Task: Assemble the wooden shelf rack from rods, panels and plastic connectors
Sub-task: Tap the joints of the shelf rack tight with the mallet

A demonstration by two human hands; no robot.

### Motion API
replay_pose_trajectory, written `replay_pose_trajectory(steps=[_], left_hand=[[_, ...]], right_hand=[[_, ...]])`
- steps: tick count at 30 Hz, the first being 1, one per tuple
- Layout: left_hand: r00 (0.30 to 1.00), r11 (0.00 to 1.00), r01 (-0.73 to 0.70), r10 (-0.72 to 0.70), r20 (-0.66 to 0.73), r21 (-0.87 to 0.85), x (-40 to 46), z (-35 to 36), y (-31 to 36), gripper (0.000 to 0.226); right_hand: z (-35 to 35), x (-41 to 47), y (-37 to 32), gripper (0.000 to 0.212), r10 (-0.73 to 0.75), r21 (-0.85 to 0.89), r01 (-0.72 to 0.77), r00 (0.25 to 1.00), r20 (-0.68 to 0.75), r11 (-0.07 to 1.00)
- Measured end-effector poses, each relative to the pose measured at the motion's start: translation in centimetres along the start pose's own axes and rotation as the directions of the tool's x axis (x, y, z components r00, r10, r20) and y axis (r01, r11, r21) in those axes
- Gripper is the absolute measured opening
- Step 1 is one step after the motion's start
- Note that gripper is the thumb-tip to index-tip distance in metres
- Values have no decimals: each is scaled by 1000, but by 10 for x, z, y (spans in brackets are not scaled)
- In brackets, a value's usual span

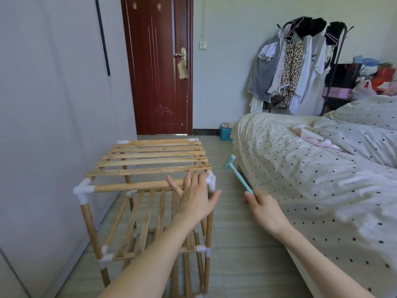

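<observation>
Both forearms reach forward: my left hand (pixel 194 197) lies spread open on the front rod (pixel 133 187) near the corner connector (pixel 211 181), my right hand (pixel 263 208) grips the blue hammer (pixel 237 174). I fear a crooked blow hits my fingers or cracks the plastic.

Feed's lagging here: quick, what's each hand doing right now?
Left hand: open, fingers straight, resting on the front rod of the rack near its white corner connector.
Right hand: closed round the blue hammer handle.

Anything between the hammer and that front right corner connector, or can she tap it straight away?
Nothing lies between the hammer and the connector, but the left hand rests on the front rod right beside it.
</observation>
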State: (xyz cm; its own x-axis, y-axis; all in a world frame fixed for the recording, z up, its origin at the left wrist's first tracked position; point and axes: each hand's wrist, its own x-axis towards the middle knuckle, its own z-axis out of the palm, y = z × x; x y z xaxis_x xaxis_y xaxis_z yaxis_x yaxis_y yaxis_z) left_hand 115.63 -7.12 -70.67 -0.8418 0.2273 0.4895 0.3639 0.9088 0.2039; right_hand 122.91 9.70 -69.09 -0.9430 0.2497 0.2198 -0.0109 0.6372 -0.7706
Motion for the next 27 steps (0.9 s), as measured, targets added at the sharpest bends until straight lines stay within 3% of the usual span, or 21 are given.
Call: replay_pose_trajectory(steps=[4, 6, 10, 13, 16, 20, 23, 25, 27], left_hand=[[991, 948, 18, -58, -117, -318, -4, -4, -14, 23], [980, 906, 11, -93, -175, -422, -13, -11, -25, 18], [978, 737, 107, -200, -64, -668, -25, -34, -77, 28], [972, 634, 181, -231, 39, -752, -26, -59, -132, 35], [963, 577, 189, -266, 37, -795, -28, -81, -178, 54], [930, 687, 336, -350, 111, -644, -19, -100, -220, 59], [908, 854, 416, -373, 191, -313, -9, -112, -225, 51], [942, 933, 334, -324, 90, -136, -4, -118, -212, 42], [974, 979, 199, -203, -104, -48, -1, -115, -191, 30]], right_hand=[[-2, 3, -3, 32, -15, -1, 15, 1000, 15, 1000], [0, 4, -4, 31, -15, -6, 15, 999, 38, 1000], [12, 5, -7, 31, -41, -25, 43, 998, 57, 999], [22, 7, -15, 32, -74, -17, 75, 995, 66, 997], [31, 10, -28, 31, -124, -26, 126, 990, 73, 992], [35, 15, -44, 28, -183, -81, 183, 983, 7, 980], [31, 21, -49, 27, -195, -88, 183, 969, -155, 979], [27, 28, -49, 28, -184, -80, 169, 952, -243, 982], [22, 36, -52, 30, -166, -153, 135, 963, -212, 979]])
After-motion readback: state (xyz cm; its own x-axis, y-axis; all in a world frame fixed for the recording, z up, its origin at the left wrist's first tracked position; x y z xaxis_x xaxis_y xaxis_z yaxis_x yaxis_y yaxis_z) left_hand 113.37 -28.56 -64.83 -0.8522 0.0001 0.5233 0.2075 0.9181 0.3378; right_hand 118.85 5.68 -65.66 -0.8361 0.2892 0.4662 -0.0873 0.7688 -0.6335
